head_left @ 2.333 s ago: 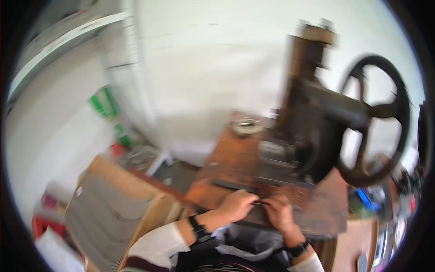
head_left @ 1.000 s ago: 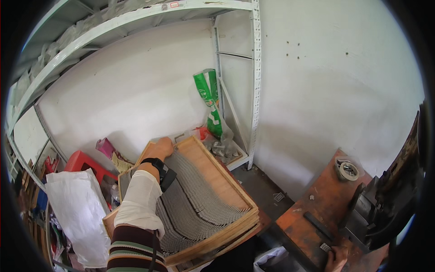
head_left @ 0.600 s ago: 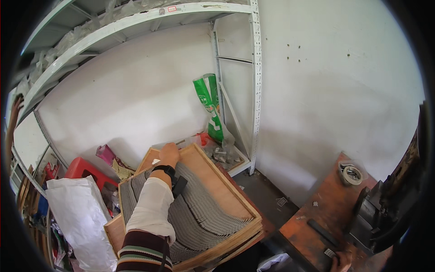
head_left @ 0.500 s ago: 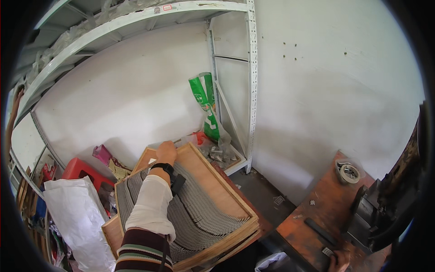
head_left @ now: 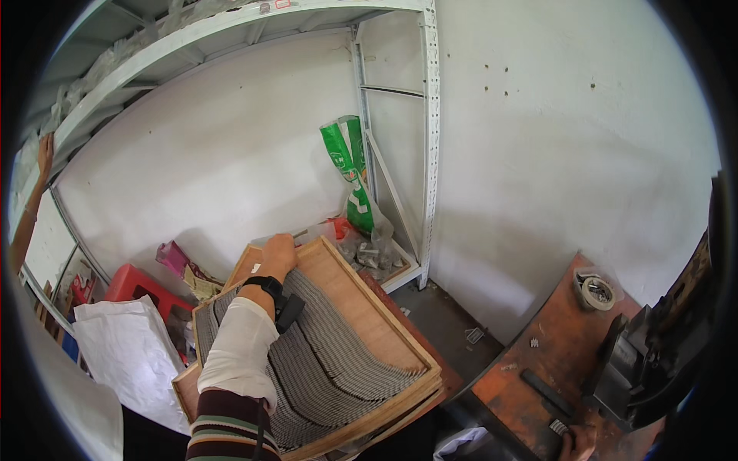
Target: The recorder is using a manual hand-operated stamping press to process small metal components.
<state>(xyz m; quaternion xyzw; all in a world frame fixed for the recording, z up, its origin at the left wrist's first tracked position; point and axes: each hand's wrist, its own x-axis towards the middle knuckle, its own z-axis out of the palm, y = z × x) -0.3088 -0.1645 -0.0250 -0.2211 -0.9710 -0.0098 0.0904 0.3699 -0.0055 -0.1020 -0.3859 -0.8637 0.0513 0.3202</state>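
My left hand [head_left: 278, 250] is closed at the far rim of a shallow wooden tray [head_left: 377, 309], its fingers curled out of sight. What they hold, if anything, is hidden. Close-packed rows of small grey ridged metal pieces [head_left: 327, 369] fill much of the tray, with bare wood along its right part. More wooden trays lie beneath. At the lower right, my right hand [head_left: 581, 441] has its fingertips closed on a small ridged metal piece [head_left: 558, 427] on the rusty brown workbench [head_left: 500, 382]. Part of that hand is cut off by the frame.
A dark machine [head_left: 642, 361] stands at the right, by a dark bar [head_left: 546, 392] and a round container of small parts [head_left: 596, 293]. White shelving [head_left: 430, 146] rises behind the trays. At left are a red stool [head_left: 138, 286], a white sack [head_left: 131, 346] and another person's arm [head_left: 31, 211].
At the left, the other person's arm has come further into view, hand on the shelf edge, with pale cloth below. My left forearm has shifted slightly left; my right hand has barely moved.
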